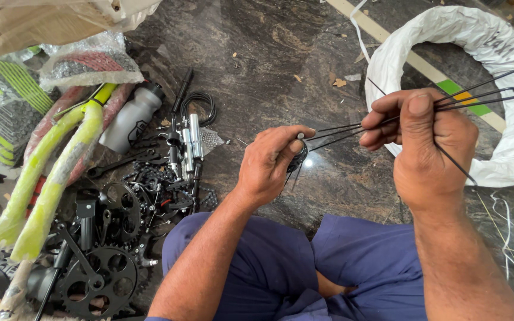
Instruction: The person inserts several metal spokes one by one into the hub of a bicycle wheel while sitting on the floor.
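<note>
Head view: the left hand [272, 160] is closed around a small dark hub [297, 159], pinched between thumb and fingers near the scene's middle, above the dark marble floor [257, 65]. The right hand [423, 142] grips a bundle of thin black spokes [340, 132] — thumb pressed on top, fingers curled beneath — whose near ends run left to the hub while the far ends fan out to the right over a tyre wrapped in white [501, 47]. To the left lie loose bicycle parts: a black chainring [99, 282], a grey water bottle [129, 119], yellow-green mudguards [55, 172] (partly in plastic wrap). The person's blue-clad knees [304, 267] fill the near edge.
</note>
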